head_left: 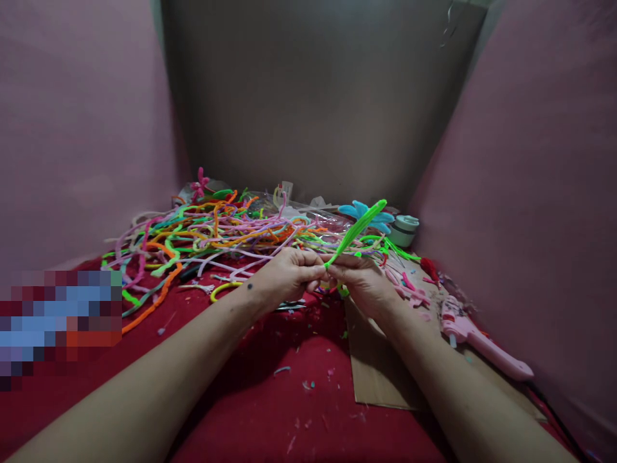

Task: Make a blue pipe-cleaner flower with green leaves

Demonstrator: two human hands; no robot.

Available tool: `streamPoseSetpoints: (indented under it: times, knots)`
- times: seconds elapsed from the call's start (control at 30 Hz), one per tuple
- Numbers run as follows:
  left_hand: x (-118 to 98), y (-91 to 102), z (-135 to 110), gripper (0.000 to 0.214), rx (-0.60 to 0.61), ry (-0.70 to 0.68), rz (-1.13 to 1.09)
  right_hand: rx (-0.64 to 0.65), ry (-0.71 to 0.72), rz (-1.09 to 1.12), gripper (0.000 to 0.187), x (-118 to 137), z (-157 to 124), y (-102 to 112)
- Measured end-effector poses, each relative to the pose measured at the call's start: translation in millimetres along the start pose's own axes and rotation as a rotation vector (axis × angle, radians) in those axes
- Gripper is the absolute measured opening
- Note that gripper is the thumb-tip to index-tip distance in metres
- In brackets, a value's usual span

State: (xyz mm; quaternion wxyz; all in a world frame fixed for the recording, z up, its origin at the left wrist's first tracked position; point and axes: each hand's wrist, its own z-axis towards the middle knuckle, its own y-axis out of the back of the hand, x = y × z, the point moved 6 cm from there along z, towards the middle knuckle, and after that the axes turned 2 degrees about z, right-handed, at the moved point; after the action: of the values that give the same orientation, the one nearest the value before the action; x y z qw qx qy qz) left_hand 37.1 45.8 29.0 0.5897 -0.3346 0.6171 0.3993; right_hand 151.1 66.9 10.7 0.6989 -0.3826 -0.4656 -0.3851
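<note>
Between my two hands is a bright green leaf shape of bundled pipe cleaners, tilted up to the right. My left hand pinches its narrow lower end from the left, fingers curled. From the right, my right hand grips the same end, thumb and fingertips closed on it. The fingertips of both hands nearly meet there. Behind the green leaf shape sits a blue pipe-cleaner flower, partly covered by it.
A tangled heap of colourful pipe cleaners spreads behind my hands. At the right, a pink glue gun lies by a cardboard sheet. A pale round container stands farther back. Scraps dot the red cloth; pink walls flank both sides.
</note>
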Motion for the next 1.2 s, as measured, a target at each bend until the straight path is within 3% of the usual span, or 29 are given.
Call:
streamPoseSetpoints:
  times: [0.17, 0.33, 0.43, 0.57, 0.67, 0.73, 0.87, 1.0, 1.07, 1.2]
  knots:
    - [3, 1.9, -2, 0.017, 0.104, 0.032, -0.081, -0.066, 0.103, -0.058, 0.003, 8, -4, -4]
    - [1, 2.5, -2, 0.018, 0.091, 0.030, -0.060, -0.124, 0.173, -0.132, 0.011, 15, -7, -7]
    - [-5, 6.4, 1, 0.023, -0.063, -0.069, 0.197, -0.182, 0.195, -0.222, 0.014, 19, -8, -4]
    - [-17, 8.7, -2, 0.017, -0.327, -0.325, 0.716, -0.226, 0.146, -0.261, 0.013, 16, -9, -1]
    - [-17, 4.8, -7, 0.016, -0.374, -0.431, 0.996, -0.193, 0.054, -0.065, 0.007, 7, -9, -3]
    - [-16, 5.0, -9, 0.018, -0.384, -0.460, 1.053, -0.195, -0.005, 0.110, 0.006, 2, -8, -5]
    - [-18, 7.8, -9, 0.020, -0.404, -0.461, 0.984, -0.216, -0.094, 0.279, 0.012, -3, -7, -6]
    - [-20, 7.3, -6, 0.021, -0.368, -0.394, 0.756, -0.104, -0.058, 0.222, 0.012, -2, -5, -9]
    - [-15, 6.4, -3, 0.020, -0.283, -0.291, 0.539, -0.083, -0.022, 0.168, 0.009, -2, -4, -8]
    - [4, -1.8, 0, 0.017, 0.032, -0.006, 0.005, -0.064, -0.016, 0.148, 0.012, -2, -2, -8]
